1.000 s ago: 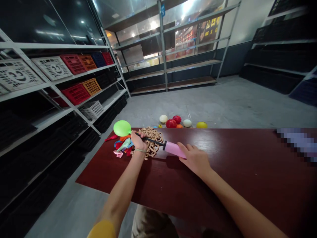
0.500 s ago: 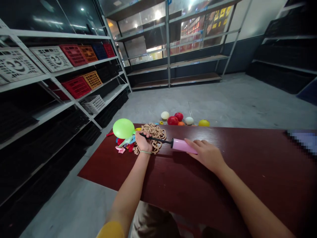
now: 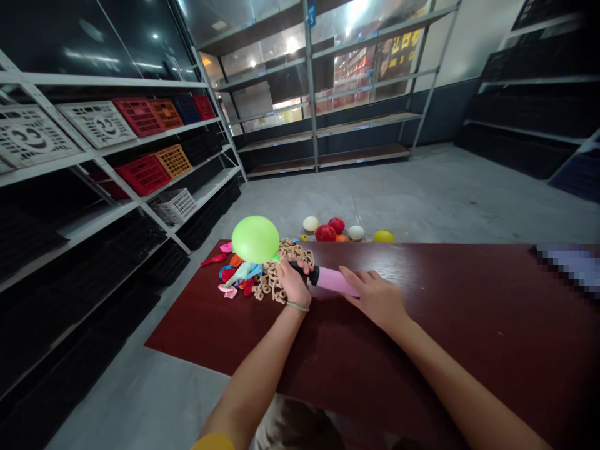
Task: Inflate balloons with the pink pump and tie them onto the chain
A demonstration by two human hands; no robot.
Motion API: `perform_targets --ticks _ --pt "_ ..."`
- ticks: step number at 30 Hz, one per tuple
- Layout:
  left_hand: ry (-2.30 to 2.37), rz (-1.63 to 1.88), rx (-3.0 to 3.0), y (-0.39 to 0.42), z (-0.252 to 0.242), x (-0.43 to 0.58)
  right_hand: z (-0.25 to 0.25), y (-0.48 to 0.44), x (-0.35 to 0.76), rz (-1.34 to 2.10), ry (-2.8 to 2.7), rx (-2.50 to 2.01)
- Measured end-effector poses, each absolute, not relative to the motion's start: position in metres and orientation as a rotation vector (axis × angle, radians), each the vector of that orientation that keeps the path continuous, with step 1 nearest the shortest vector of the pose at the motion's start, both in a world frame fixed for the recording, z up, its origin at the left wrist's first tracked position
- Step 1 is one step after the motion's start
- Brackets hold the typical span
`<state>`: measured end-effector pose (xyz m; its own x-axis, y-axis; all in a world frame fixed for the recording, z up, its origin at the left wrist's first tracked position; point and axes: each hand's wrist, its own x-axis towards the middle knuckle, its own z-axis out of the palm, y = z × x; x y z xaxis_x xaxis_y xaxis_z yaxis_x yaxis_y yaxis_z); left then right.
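My left hand (image 3: 295, 282) is closed round the black nozzle end of a balloon pump, pinching the neck of a light green balloon (image 3: 255, 239) there. The balloon is partly inflated and floats out to the left of my fingers. My right hand (image 3: 377, 300) wraps round the pump's pink barrel (image 3: 335, 281), pressed close to the black end. Beneath and beside my left hand lies a heap of beige rope-like loops (image 3: 269, 282). Several uninflated balloons (image 3: 241, 273) in mixed colours lie left of the loops.
The dark red table (image 3: 422, 356) spreads before me. On the floor past its far edge are inflated balloons, among them a red one (image 3: 325, 233) and a yellow one (image 3: 384, 236). Shelves with crates (image 3: 143, 175) stand left; a metal rack (image 3: 365, 128) stands behind.
My left hand has moved right towards my right hand, and the pump's black rod has slid into the pink barrel. The green balloon has shifted right and looks slightly larger.
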<state>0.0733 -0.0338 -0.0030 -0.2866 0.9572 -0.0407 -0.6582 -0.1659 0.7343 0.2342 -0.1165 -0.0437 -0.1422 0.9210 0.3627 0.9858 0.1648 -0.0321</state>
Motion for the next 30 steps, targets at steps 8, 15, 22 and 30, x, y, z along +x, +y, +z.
perform_targets --ticks 8,15,22,30 --pt "0.74 1.839 0.427 -0.019 0.016 0.031 -0.037 -0.109 0.29 -0.588 -1.908 -1.933" --pt "0.755 1.901 0.454 -0.034 0.016 0.048 -0.041 -0.115 0.233 -0.34 -1.821 -2.033" --pt "0.663 1.761 0.598 -0.045 0.017 0.064 -0.041 -0.116 0.228 -0.336 -2.011 -1.807" --pt "0.75 1.856 0.454 -0.018 0.019 0.028 -0.036 -0.109 0.289 -0.575 -1.863 -1.967"
